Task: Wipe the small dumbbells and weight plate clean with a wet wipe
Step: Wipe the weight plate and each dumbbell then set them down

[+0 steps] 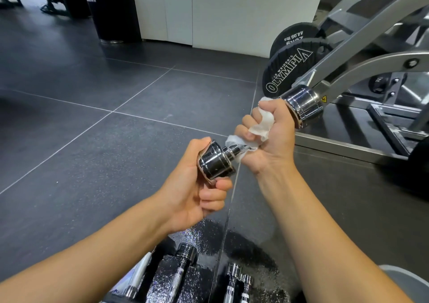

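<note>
A small chrome dumbbell (217, 163) is held up in front of me, lying slantwise from lower left to upper right. My left hand (197, 186) grips its near head. My right hand (267, 135) is wrapped round the handle with a white wet wipe (260, 123) bunched between the fingers and the bar. The far chrome head (303, 104) sticks out past my right fist. Below, several more small chrome dumbbells (183, 265) lie on a wet, shiny black weight plate (209, 237) on the floor.
A grey steel plate-loaded machine (362, 54) stands at the right, with black Olympia weight plates (290, 70) on it. Dark floor tiles (92, 116) spread left. A white wall (220, 7) and a black cylinder (113, 10) stand at the back.
</note>
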Tool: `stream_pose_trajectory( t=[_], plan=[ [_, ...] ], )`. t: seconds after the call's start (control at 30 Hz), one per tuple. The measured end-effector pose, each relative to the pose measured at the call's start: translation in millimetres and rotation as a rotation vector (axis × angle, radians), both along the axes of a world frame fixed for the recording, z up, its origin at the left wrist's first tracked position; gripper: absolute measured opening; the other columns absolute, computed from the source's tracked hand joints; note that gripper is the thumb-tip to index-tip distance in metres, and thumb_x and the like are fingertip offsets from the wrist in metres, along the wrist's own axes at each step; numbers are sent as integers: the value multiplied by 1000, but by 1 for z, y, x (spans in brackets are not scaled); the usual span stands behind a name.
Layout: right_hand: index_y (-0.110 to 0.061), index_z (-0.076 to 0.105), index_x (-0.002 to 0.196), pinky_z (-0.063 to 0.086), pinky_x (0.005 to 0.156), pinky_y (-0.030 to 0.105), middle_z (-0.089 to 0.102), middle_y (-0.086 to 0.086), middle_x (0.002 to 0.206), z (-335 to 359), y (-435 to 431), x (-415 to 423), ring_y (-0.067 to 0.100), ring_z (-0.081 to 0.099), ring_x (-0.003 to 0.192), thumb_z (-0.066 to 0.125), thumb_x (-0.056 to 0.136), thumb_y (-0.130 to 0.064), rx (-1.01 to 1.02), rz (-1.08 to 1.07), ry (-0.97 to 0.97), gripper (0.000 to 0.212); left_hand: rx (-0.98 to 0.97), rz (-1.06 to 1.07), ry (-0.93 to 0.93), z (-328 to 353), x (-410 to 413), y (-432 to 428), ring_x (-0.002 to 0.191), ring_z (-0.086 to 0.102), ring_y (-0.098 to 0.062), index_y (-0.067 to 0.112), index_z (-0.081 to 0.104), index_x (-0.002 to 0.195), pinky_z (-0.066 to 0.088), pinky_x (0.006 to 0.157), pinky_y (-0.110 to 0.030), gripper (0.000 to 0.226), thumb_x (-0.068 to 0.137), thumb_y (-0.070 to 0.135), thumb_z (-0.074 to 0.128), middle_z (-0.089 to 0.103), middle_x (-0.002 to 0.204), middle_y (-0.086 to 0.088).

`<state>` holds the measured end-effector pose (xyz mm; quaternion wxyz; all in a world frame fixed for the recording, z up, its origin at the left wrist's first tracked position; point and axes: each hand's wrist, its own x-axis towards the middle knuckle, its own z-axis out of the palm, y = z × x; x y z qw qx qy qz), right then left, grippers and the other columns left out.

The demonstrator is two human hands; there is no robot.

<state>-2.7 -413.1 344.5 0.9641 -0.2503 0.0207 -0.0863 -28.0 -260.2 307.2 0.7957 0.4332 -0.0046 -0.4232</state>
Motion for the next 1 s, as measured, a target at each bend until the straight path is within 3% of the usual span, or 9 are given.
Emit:
stream_pose_trajectory(
  t=[0.1, 0.2, 0.27, 0.33, 0.43, 0.57, 0.73, 0.83, 1.0],
  plan=[
    [-22, 36, 54, 31, 39, 19, 30, -6, 46, 6, -1, -2, 11, 29, 38, 60, 84, -15, 92, -40, 144, 39, 187, 283, -503, 0, 0, -3, 52, 43, -13, 19, 54, 93, 36, 47, -23, 35, 90, 51, 66, 56, 75, -5],
    [-21, 37, 53, 35, 39, 18, 32, -5, 46, 8, -3, -6, 11, 32, 38, 59, 87, -17, 185, -55, 213, 40, 427, 357, -1340, -9, 12, 9, 84, 63, -14, 19, 50, 122, 54, 74, -29, 49, 85, 36, 79, 66, 102, 4],
    [-20, 36, 56, 37, 38, 19, 33, -4, 47, 7, -2, -6, 11, 33, 38, 59, 88, -16, 232, -52, 237, 39, 720, 389, -1969, -15, 29, 20, 98, 62, -31, 18, 43, 137, 53, 86, -45, 62, 87, 35, 77, 60, 119, -11],
    [-20, 36, 61, 38, 38, 20, 33, -4, 48, 5, -3, -6, 11, 34, 38, 60, 87, -15, 268, -66, 261, 36, 824, 458, -2273, -15, 38, 23, 100, 58, -39, 17, 43, 139, 51, 88, -49, 60, 89, 29, 74, 51, 125, -18],
    [-21, 36, 66, 36, 39, 20, 33, -4, 50, 2, -5, -6, 10, 34, 38, 62, 85, -15, 254, -80, 261, 32, 689, 458, -1998, -17, 31, 20, 101, 61, -24, 22, 49, 134, 52, 89, -34, 63, 83, 32, 84, 59, 121, -8],
    [-21, 33, 61, 28, 38, 17, 30, -6, 48, 0, -6, -9, 9, 29, 36, 58, 85, -15, 213, -36, 168, 35, 395, 343, -953, 2, 10, 0, 58, 60, -19, 17, 56, 110, 48, 52, -34, 57, 77, 56, 80, 71, 84, -6],
    [-29, 14, 77, 25, 37, 17, 20, -8, 47, -3, 2, -12, 8, 22, 35, 58, 80, -17, 183, 91, 39, 45, 81, -88, 149, 24, 5, 0, 30, 27, -5, 12, 57, 80, 13, 27, -15, 58, 88, 70, 53, 40, 55, 1],
    [-27, 16, 73, 24, 37, 17, 20, -7, 48, -2, 3, -11, 9, 21, 35, 54, 83, -15, 169, 81, 79, 41, 91, -131, 90, 24, 7, 3, 33, 29, -7, 12, 57, 81, 17, 28, -16, 58, 88, 70, 53, 41, 58, -1],
    [-19, 33, 60, 26, 37, 17, 26, -5, 50, 3, 2, -9, 10, 23, 36, 51, 86, -12, 228, -55, 166, 33, 494, 213, -1065, 7, 11, 5, 64, 51, -10, 22, 50, 106, 44, 57, -29, 51, 81, 64, 67, 60, 82, 5]
  ],
)
